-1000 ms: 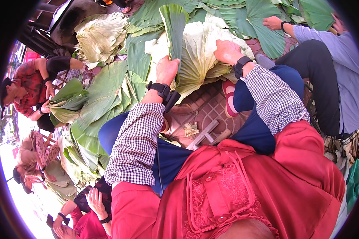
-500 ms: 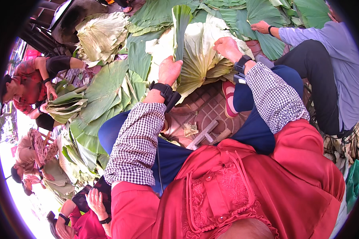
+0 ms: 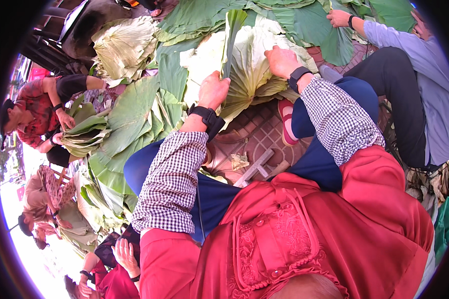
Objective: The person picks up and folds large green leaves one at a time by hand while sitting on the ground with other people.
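Left hand (image 3: 213, 90) is closed around the folded edge of a large pale green lotus leaf (image 3: 249, 70), which lies on the ground just beyond our knees. Right hand (image 3: 281, 61) presses flat on the same leaf's right part, fingers spread, gripping nothing we can confirm. We note darker green leaves (image 3: 134, 114) stacked to the left and patterned brick paving (image 3: 257, 134) near our feet. At far right, another person's hand (image 3: 338, 18) rests on a green leaf.

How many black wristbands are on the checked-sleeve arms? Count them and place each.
2. One wristband sits behind the left hand, which grips a folded green leaf; the other wristband sits behind the right hand on the pale leaf. None looks hidden.
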`<state>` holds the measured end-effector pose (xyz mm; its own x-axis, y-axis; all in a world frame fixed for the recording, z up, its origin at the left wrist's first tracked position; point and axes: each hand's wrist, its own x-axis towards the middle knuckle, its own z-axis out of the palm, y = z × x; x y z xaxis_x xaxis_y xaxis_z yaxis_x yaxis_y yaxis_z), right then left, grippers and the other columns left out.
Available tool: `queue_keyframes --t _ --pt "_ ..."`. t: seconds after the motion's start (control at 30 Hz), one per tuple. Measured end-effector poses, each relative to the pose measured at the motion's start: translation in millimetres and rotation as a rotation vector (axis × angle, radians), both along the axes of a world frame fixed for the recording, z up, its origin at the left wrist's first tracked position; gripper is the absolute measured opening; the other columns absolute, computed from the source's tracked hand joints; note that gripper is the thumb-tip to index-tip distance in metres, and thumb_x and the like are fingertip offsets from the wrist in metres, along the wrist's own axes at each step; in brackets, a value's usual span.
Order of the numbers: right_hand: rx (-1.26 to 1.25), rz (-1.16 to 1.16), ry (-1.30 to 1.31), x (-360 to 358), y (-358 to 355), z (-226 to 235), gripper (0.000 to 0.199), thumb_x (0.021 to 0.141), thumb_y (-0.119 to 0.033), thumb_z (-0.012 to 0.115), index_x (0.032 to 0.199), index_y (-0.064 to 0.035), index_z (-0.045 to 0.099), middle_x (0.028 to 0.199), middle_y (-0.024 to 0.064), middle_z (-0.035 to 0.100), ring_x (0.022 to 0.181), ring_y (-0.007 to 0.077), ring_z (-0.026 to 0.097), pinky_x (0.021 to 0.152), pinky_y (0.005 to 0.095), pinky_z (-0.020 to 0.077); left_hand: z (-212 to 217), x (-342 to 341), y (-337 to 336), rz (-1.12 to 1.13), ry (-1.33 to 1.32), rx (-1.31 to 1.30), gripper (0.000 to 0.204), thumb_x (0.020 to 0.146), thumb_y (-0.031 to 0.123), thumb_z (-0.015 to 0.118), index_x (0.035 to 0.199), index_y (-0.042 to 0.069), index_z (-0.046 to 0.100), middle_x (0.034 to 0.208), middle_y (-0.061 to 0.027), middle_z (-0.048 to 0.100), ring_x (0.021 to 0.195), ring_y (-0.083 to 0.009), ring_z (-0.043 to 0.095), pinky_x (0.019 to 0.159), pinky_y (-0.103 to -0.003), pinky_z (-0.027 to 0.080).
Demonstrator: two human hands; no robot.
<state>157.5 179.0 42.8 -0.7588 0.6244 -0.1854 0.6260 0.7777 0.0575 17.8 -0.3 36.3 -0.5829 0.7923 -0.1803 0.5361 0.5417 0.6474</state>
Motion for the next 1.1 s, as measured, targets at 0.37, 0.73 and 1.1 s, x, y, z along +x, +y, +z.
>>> queue_keyframes --t 0.37,0.73,1.1 --pt "0.079 0.223 0.261 6 19 -22 0.016 0.075 -0.007 0.049 0.083 -0.0053 0.062 0.086 0.0159 0.062 0.081 0.0359 0.062 0.067 0.0444 0.0498 -4 -5 -2 0.016 -0.015 0.037 0.042 0.079 0.027 0.054 0.108 -0.004 0.056 0.101 -0.0277 0.061 0.100 -0.0397 0.057 0.088 -0.044 0.043" --pt "0.086 0.391 0.613 -35 -36 23 0.013 0.074 -0.004 0.054 0.086 -0.0032 0.055 0.080 0.0144 0.058 0.072 0.0316 0.063 0.062 0.0385 0.0524 -7 4 3 -0.068 -0.017 -0.005 0.040 0.080 0.033 0.060 0.098 -0.003 0.056 0.095 -0.0273 0.061 0.093 -0.0402 0.059 0.082 -0.045 0.045" --pt "-0.377 0.363 1.097 -56 -63 54 0.012 0.080 -0.008 0.055 0.091 -0.0047 0.058 0.084 0.0131 0.062 0.075 0.0292 0.062 0.067 0.0359 0.0499 -21 -11 0 0.394 -0.186 0.216 0.040 0.073 0.023 0.059 0.100 -0.007 0.058 0.088 -0.0284 0.062 0.084 -0.0418 0.061 0.077 -0.044 0.046"
